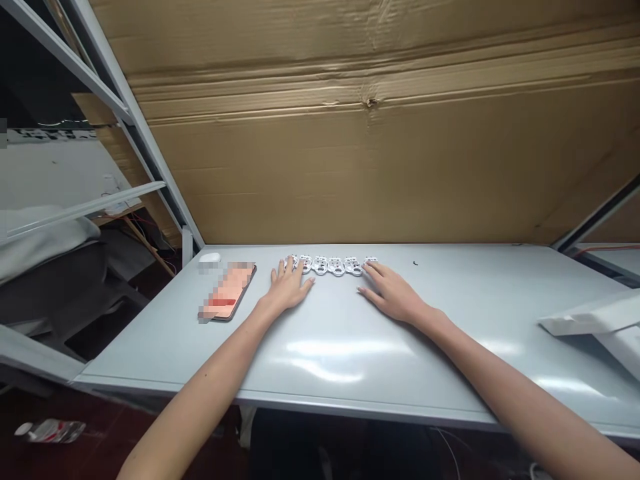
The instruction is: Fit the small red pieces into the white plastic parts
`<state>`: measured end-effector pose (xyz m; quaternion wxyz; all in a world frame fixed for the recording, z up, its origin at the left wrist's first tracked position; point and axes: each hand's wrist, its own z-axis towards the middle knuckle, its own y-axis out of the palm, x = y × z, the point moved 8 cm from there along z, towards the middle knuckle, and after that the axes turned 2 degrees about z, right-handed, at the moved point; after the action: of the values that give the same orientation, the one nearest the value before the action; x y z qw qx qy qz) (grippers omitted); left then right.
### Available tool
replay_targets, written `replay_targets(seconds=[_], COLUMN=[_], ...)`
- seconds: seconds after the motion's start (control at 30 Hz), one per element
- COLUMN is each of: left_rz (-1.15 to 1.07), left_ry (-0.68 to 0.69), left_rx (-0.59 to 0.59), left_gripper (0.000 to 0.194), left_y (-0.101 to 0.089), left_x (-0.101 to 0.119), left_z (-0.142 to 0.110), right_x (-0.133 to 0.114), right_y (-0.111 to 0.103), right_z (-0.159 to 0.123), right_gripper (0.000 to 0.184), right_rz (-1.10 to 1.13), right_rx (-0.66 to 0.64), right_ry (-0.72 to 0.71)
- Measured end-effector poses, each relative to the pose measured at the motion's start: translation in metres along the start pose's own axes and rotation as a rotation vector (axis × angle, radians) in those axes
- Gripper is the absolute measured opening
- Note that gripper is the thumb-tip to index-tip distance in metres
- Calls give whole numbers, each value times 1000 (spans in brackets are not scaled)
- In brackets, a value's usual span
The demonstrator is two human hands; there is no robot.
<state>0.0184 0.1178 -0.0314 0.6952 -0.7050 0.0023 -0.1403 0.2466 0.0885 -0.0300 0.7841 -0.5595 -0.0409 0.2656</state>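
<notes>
Several small white flat pieces with dark openings [321, 266] lie side by side in a row across the table; their exact kind is too small to make out. My left hand [287, 288] rests palm down at the row's left end, fingers spread and covering part of the pieces there. At the opposite end, my right hand [393, 291] lies with its fingertips touching or just over the last piece, thumb apart from the fingers. Neither hand has anything gripped.
A phone [231, 293] with an orange, partly blurred screen lies left of my left hand, below a small white case [211, 258]. White folded card or box parts [595, 317] sit at the table's right. Cardboard [370, 167] walls the back; metal frame posts [145, 127] rise at the sides.
</notes>
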Motion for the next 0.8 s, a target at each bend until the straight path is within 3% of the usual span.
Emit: replay_targets(seconds=[0.3, 0.8], left_rz=[11, 1], left_ry=[39, 72], left_rx=[-22, 11], left_gripper=[66, 61], left_y=[2, 2], left_x=[4, 9], left_z=[-1, 0], right_x=[1, 2], right_y=[1, -3], right_z=[1, 3], right_gripper=[54, 49], right_rz=[21, 99], right_rx=[-100, -80], right_ry=[20, 8])
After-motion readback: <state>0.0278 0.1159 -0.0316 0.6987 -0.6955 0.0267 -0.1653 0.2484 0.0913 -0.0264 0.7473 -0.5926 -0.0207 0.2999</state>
